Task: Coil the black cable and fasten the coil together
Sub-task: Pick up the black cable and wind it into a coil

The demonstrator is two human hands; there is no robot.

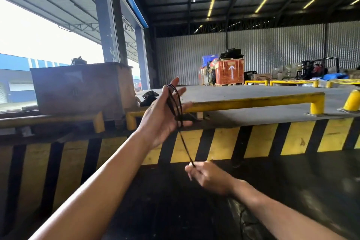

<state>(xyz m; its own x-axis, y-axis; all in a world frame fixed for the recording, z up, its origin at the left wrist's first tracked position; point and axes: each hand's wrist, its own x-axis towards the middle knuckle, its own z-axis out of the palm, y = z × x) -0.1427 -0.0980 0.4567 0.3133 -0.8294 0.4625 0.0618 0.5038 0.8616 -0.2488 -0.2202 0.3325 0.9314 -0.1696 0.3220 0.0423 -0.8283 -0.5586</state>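
Note:
My left hand (162, 117) is raised in the middle of the view, palm up and fingers spread. Several loops of the thin black cable (176, 103) are wound around its fingers and palm. From the loops a single strand of the cable runs down and to the right, pulled taut. My right hand (207, 176) is lower and nearer, with its fingertips pinched on that strand. The cable's free end is hidden inside my right hand.
Straight ahead is a raised loading dock with a yellow-and-black striped edge (259, 138) and a yellow guard rail (253, 101). A brown crate (81, 87) stands on the dock at the left, a black bundle (149, 97) beside it. Crates and a forklift stand far back.

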